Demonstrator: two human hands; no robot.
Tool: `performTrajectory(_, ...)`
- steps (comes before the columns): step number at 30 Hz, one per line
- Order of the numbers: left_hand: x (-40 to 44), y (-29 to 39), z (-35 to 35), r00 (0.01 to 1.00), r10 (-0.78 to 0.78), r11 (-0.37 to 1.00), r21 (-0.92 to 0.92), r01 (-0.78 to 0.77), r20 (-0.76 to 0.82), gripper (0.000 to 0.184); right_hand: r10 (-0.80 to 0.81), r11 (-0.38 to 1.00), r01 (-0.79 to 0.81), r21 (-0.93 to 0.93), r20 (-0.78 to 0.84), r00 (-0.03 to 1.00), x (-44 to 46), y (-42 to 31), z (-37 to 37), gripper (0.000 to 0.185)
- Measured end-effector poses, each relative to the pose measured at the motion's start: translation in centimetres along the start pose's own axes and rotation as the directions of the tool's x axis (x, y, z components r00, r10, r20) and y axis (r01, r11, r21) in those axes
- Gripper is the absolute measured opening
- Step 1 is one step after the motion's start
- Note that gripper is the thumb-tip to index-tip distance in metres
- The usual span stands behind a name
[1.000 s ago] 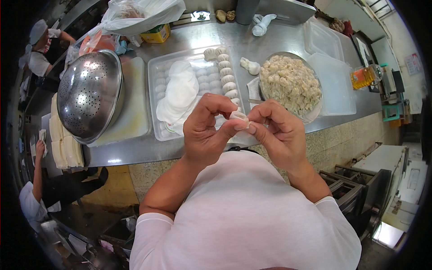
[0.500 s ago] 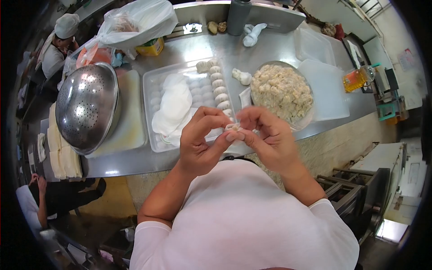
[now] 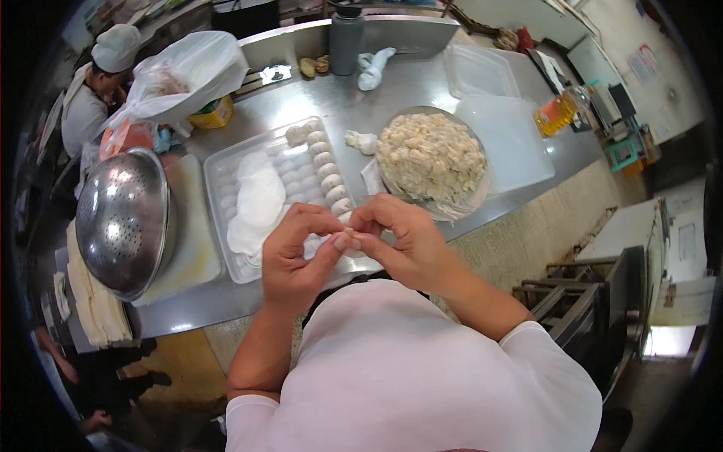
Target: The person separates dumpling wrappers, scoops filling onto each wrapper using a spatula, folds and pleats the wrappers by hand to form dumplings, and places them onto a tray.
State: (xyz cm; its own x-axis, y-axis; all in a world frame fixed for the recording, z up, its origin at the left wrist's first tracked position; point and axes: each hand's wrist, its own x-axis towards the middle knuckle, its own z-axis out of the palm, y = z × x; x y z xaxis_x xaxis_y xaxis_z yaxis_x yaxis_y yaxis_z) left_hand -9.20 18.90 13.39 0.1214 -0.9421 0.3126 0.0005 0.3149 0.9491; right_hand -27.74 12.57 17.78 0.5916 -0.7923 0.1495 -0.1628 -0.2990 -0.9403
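Observation:
My left hand (image 3: 300,255) and my right hand (image 3: 401,239) meet fingertip to fingertip above the table's front edge. Both pinch a small dumpling, mostly hidden behind the fingers. Just beyond them lies a clear plastic tray (image 3: 216,172) with rows of pale dumplings. A row of finished dumplings (image 3: 325,170) runs along its right side, and a loose stack of round white wrappers (image 3: 258,192) rests over its middle. Right of the tray, a round bowl holds a heap of pale, lumpy filling (image 3: 431,154).
A perforated steel colander (image 3: 124,224) lies upside down at the left. Farther back are a plastic bag (image 3: 188,75), a dark bottle (image 3: 346,44) and a knotted white cloth (image 3: 374,68). Clear lids (image 3: 508,143) and an oil bottle (image 3: 556,114) are on the right. Co-workers (image 3: 90,98) are at the left.
The view has turned, so the tabletop things appear farther left. My hands have drawn closer together, and their fingertips now cover most of the dumpling.

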Motion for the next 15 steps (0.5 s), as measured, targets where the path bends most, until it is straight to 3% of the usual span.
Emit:
performTrajectory(1,0.0,-0.1,0.2,0.999,-0.031,0.999,-0.018,0.031,-0.017,0.014,-0.029,1.000,0.029,-0.005,0.013,1.000,0.0,0.2,-0.1,0.015)
performTrajectory(2,0.0,0.2,1.2,0.989,-0.067,0.993,-0.105,0.053,-0.132,0.012,-0.058,0.998,0.058,-0.009,0.027,0.998,0.0,0.4,-0.3,0.014)
performTrajectory(5,-0.6,-1.1,0.8,0.989,-0.063,0.993,-0.110,0.048,-0.133,0.010,-0.103,0.993,0.107,-0.051,0.067,0.992,0.0,0.6,-0.6,0.013)
performTrajectory(6,-0.6,-1.3,0.8,0.993,0.004,0.997,-0.077,-0.013,-0.115,0.009,-0.101,0.993,0.104,-0.056,0.056,0.993,0.1,0.6,-0.5,0.013)
performTrajectory(8,-0.3,-0.9,1.0,0.995,0.012,0.998,-0.054,-0.017,-0.103,0.009,-0.042,0.996,0.041,0.078,0.017,0.999,0.0,0.6,-0.4,0.013)
performTrajectory(11,0.2,-0.8,0.7,0.998,0.043,0.999,-0.002,-0.043,-0.041,0.007,-0.010,0.994,0.010,0.110,-0.002,1.000,0.0,0.8,-0.3,0.013)
performTrajectory(15,0.6,-0.6,0.4,0.998,0.049,0.999,0.010,-0.050,0.034,0.006,-0.077,0.995,0.080,-0.053,0.059,0.995,0.3,0.9,-1.0,0.014)
